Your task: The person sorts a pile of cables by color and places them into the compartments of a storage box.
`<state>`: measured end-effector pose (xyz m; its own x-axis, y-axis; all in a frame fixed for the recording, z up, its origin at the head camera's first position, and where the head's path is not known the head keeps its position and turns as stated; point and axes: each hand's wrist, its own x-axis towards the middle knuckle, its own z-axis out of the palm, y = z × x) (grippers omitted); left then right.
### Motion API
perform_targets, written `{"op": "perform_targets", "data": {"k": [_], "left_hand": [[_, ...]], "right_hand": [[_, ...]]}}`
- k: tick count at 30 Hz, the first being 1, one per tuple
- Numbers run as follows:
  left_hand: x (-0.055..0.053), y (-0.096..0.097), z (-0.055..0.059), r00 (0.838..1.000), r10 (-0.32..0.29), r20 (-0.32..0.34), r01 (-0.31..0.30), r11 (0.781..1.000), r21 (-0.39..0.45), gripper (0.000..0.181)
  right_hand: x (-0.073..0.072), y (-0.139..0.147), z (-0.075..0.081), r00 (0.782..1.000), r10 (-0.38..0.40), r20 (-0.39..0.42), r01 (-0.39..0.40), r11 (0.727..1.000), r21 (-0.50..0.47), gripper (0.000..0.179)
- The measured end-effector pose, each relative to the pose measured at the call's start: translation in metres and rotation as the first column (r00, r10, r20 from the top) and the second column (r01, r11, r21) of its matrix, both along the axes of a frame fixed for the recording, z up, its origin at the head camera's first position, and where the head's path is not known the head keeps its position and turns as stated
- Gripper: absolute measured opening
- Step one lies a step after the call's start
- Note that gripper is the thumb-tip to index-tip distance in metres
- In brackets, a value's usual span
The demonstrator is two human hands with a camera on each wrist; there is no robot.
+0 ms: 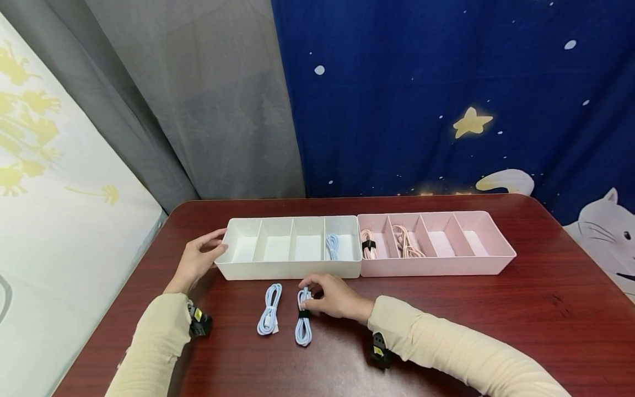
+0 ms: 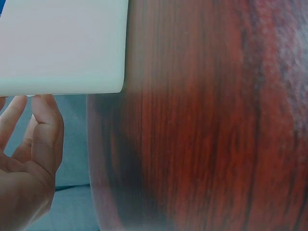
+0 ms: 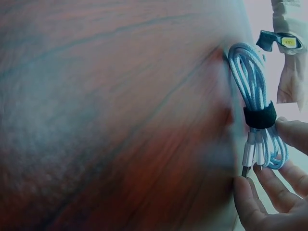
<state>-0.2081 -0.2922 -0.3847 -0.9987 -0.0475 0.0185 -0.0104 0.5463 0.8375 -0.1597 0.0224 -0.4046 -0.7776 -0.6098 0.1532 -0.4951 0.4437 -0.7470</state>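
Note:
My right hand holds a light blue cable, coiled in a bundle with a black strap. In the right wrist view the thumb lies by the strap of this cable, and the other fingers are at the end with the plugs. A second light blue coiled cable lies on the table just left of it. My left hand touches the left end of a white divided box; its fingertips meet the end wall. Another light blue cable sits in the box's rightmost compartment.
A pink divided box adjoins the white box on the right. Its two left compartments hold a strapped pink cable and a loosely coiled pink cable. The dark red wooden table ends at curtains behind.

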Motion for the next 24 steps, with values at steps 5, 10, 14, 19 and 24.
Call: {"op": "perform_targets", "data": {"k": [5, 10, 14, 19, 24], "left_hand": [[0.0001, 0.0006, 0.0009, 1.0, 0.003, 0.006, -0.003, 1.0, -0.004, 0.047], [0.0, 0.0007, 0.0011, 1.0, 0.005, 0.009, -0.005, 1.0, -0.003, 0.047], [-0.0004, 0.0005, 0.0009, 1.0, 0.006, 0.013, -0.006, 1.0, 0.0, 0.048], [-0.0005, 0.0005, 0.0011, 1.0, 0.008, 0.017, -0.008, 1.0, 0.002, 0.048], [-0.0004, 0.0008, 0.0014, 1.0, 0.009, 0.017, -0.009, 1.0, -0.001, 0.048]], "right_hand": [[0.001, -0.0004, 0.0008, 1.0, -0.001, 0.005, 0.001, 1.0, 0.003, 0.03], [0.002, -0.0007, 0.0012, 1.0, -0.009, 0.001, 0.009, 1.0, 0.011, 0.031], [0.0027, -0.001, 0.0016, 1.0, -0.026, -0.018, 0.026, 0.999, 0.03, 0.031], [0.0039, -0.0009, 0.003, 0.999, -0.036, -0.016, 0.037, 0.999, 0.026, 0.03], [0.0056, -0.0007, 0.0045, 0.999, -0.044, 0.023, 0.043, 0.999, 0.003, 0.029]]}}
